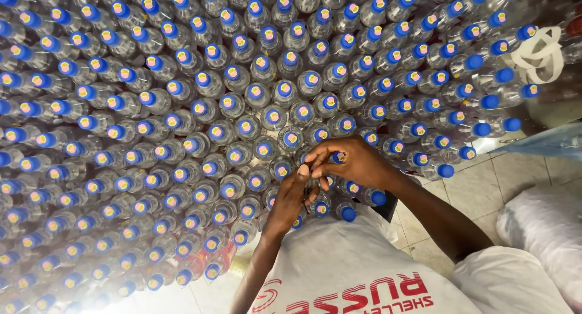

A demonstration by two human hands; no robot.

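Several clear plastic bottles [242, 108] with blue caps stand packed tight and fill most of the view. Most caps carry a small round yellow-and-pink sticker. Those along the right edge [482, 129] are plain blue. My right hand [357, 163] comes in from the right and pinches the blue cap of one bottle [337, 157] in the near rows. My left hand [290, 199] rises from below, and its fingertips meet the right hand's fingers at that cap. Whether it holds anything small is hidden. My white shirt [364, 271] fills the bottom.
Pale floor tiles [479, 186] show to the right of the bottles. A white filled sack [542, 229] lies at the lower right, with a clear plastic bag [548, 141] above it. A white looped strap [539, 53] rests on the bottles at the upper right.
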